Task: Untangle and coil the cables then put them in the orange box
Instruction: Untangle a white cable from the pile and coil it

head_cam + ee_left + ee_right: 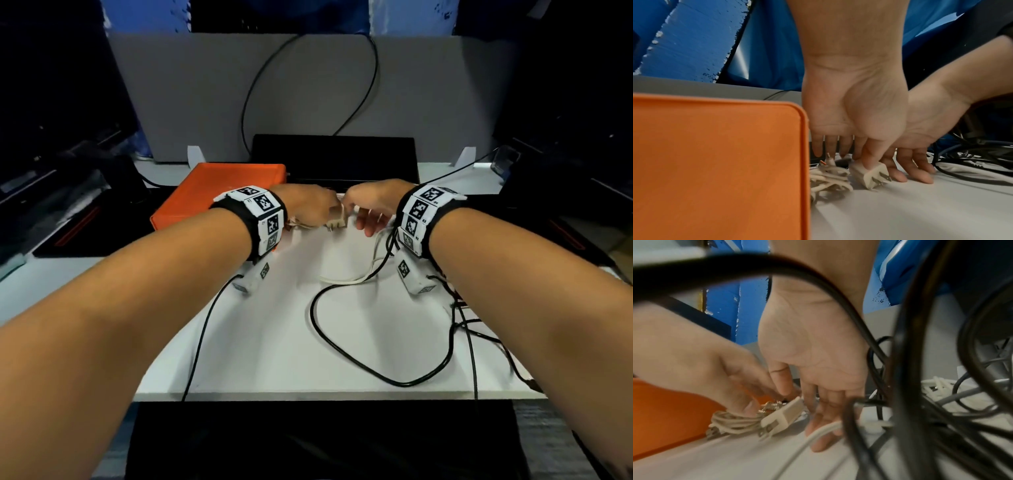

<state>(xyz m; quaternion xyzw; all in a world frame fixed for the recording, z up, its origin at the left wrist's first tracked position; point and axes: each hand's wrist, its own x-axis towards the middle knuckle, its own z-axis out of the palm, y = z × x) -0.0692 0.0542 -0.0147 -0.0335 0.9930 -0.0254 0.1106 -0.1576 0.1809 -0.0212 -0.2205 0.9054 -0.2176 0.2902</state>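
Note:
My left hand point(334, 214) pinches a beige plug point(869, 174) between thumb and fingers, just above the white table beside the orange box point(219, 192). A small coiled bundle of the same beige cable point(828, 180) lies under that hand, against the box wall. My right hand point(359, 219) sits right next to the plug point(781, 417), fingers straight and pointing down, tips touching the table. A loose white cable point(818, 433) crosses in front of those fingers. A black cable point(342, 342) loops over the table in front of me.
A tangle of black, grey and white cables point(941, 394) lies to the right of my right hand. A black device point(335, 157) stands behind the hands, before a grey partition point(205, 85). The table's front edge point(325, 395) is close to me.

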